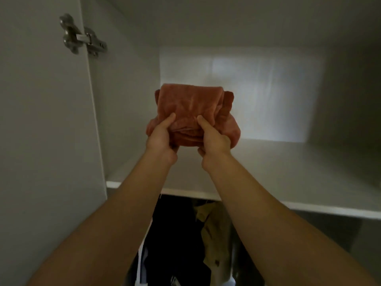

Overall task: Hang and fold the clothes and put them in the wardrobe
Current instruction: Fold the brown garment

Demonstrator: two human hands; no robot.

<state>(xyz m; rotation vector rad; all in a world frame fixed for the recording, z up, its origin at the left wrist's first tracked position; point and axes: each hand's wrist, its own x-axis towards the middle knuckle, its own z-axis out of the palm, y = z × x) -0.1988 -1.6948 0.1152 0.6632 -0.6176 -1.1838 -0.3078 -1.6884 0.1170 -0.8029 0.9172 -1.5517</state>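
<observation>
Pinched folded rust garment [191,104] at its near edge with left hand [161,139] and right hand [214,139], thumbs above, fingers curled beneath; pointed far end toward back wall [257,89]; long axis unclear.

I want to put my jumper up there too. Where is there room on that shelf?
The shelf is bare to the right of the folded cloth, up to the wall, and in a narrower strip on its left. Below the shelf it is crowded with hanging clothes.
</observation>
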